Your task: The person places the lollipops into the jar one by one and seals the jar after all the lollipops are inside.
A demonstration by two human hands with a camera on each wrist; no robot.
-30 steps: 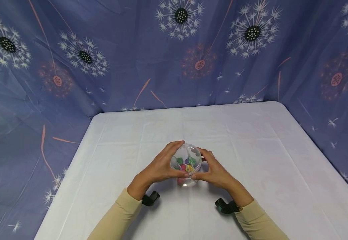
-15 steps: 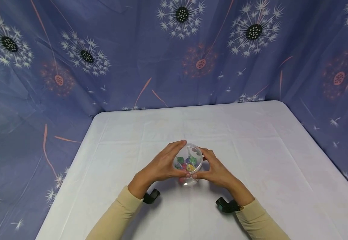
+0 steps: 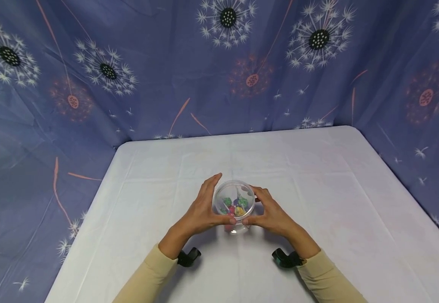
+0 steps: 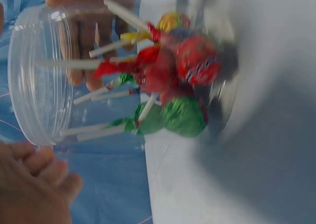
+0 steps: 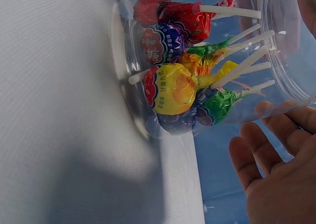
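A clear plastic jar [image 3: 236,231] stands upright on the white table between both hands. Through its wall show several wrapped lollipops, among them a green one [image 4: 185,116], a red one [image 4: 198,61] and a yellow one [image 5: 170,89], their white sticks pointing up. My right hand [image 3: 274,216] grips the jar near its ringed top, thumb in front and fingers behind. At the left side my left hand [image 3: 200,212] has its fingers raised and spread off the jar, while its thumb lies at the front of the rim. Whether that thumb touches is hard to tell.
A white cloth [image 3: 158,185] covers the table. Blue curtains [image 3: 166,75] with a dandelion print hang behind it and at both sides. Each wrist carries a small black camera, on the left wrist [image 3: 189,256] and on the right wrist [image 3: 286,259].
My left fingers have lifted from the jar's rim and moved slightly left. The right hand keeps its grip, and the jar stays in nearly the same spot.
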